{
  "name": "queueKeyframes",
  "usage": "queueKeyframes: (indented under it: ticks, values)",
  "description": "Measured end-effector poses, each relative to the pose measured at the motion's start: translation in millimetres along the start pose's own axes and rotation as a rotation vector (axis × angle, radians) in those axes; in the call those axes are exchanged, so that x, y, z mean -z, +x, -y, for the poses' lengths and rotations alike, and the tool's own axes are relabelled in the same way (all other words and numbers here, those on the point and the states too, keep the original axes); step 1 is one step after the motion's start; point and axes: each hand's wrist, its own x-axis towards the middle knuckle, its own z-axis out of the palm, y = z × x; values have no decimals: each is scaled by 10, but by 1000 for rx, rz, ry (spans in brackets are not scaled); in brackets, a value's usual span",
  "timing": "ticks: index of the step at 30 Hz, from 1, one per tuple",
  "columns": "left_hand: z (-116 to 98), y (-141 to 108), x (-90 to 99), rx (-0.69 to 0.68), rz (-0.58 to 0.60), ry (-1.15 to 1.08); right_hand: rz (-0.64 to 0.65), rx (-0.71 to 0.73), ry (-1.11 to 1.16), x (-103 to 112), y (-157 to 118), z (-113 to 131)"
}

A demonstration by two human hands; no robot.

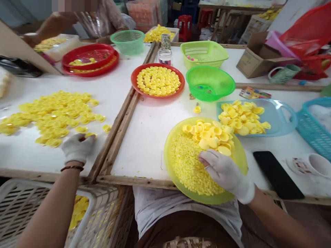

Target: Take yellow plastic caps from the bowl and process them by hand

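My left hand [78, 147], in a white glove with bare fingertips, reaches over the left table at the near edge of a spread of yellow cups [58, 112]. Its fingers are bent down by a few cups; what they hold, if anything, is hidden. My right hand [222, 170], gloved too, hangs over a yellow-green bowl [169, 165] with its thumb and fingers together. Beneath it lie small yellow pellets [188, 165], and just beyond its fingers is a heap of yellow cups [210, 136]. Whatever is between the fingers is too small to name.
A red plate [134, 82] of filled cups, a green bowl [210, 82] and a blue tray [279, 113] with cups stand beyond. A phone [278, 174] and a mug [319, 165] lie right. A wooden ridge [116, 137] divides the tables. Across sits a person [95, 20].
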Motion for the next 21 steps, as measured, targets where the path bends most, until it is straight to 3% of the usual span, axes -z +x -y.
queueKeyframes:
  ticks: [3,5,8,10,14,17,21]
  values:
    - [-254,-21,-8,-22,-166,-19,50,108,-136,-12,59,49]
    - [-618,-194,50,-200,-253,-120,84,150,-182,-33,71,81]
    - [-1368,-616,141,-544,-163,-290,140,162,-232,-91,57,105]
    - [-1908,-906,145,-760,-43,-396,158,178,-234,-131,47,96]
    - [-2755,-1274,-2,-1073,95,-262,115,191,-100,-154,55,45]
    - [-2998,-1341,-131,-1125,140,-140,47,38,189,-117,66,23]
    - [-2834,-1392,-126,-1082,210,-379,-149,-329,869,-57,79,36]
